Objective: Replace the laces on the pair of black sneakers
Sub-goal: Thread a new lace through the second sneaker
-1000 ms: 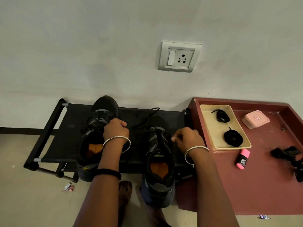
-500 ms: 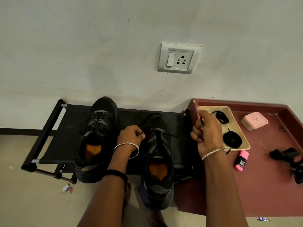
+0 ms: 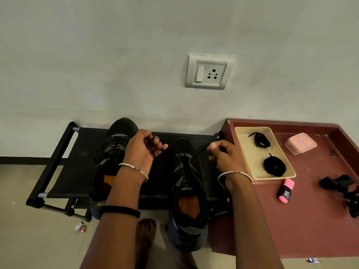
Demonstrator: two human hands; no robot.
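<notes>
Two black sneakers sit on the black shoe rack against the wall, toes pointing to twelve o'clock; the left sneaker lies at nine o'clock of the right sneaker, whose heel hangs over the rack's front edge towards the person; and here's the action: the right grip is clenched on a black lace, pinching it at the fingertips, and that lace runs taut from the right sneaker's upper out towards one o'clock; the left grip, palm turned up, has its fingers curled round a dark strand above the gap between the shoes; whether that strand is the other end of the same lace, I cannot tell; both wrists wear thin silver bangles, and the left forearm carries a black band; off at three o'clock stands the maroon desk, touching the rack's end; on it a cream tray holds two bundles of black laces, a loose one at the tray's twelve o'clock and a coiled one at its six; a pink box sits just beside the tray at three o'clock, a pink highlighter near its front corner; a white wall socket is up at twelve o'clock.
</notes>
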